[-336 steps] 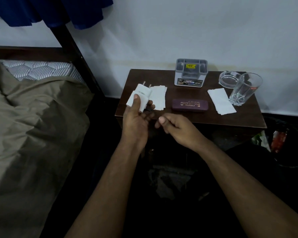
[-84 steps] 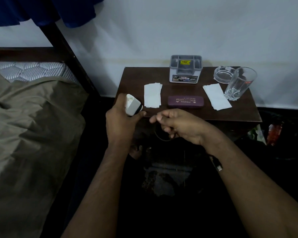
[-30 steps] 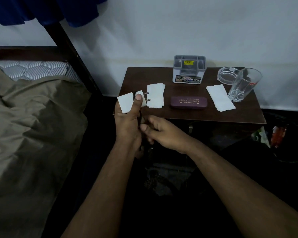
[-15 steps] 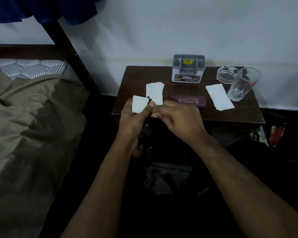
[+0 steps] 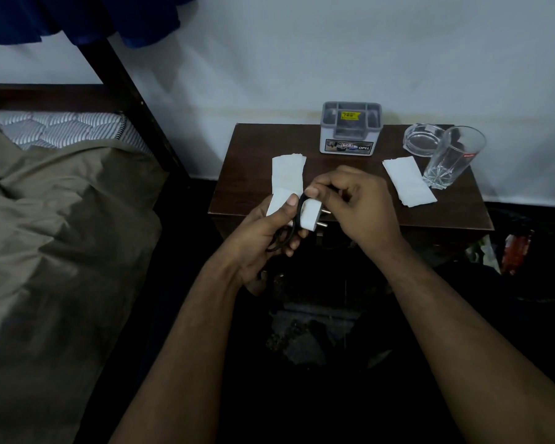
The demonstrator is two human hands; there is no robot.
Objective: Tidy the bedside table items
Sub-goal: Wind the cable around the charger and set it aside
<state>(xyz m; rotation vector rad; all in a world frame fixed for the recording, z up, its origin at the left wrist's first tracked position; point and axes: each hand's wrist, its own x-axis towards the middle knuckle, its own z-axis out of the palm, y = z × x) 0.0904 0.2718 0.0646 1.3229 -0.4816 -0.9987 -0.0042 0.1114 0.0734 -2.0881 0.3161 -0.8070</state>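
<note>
Gripping the white charger in front of the desk, the left hand curls its fingers round the body, while the right hand pinches the black cable looped over it.

Charger plug: held in the left hand at the near edge of the bedside table, cable crossing it, pins toward the right hand, which pinched the cable just above. Behind the grip, on the table: a folded tissue; further back, a desk organizer by the wall. Right of the grip: a second tissue, then a drinking glass, with a glass ashtray behind. Far left of the grip: a bed.
</note>
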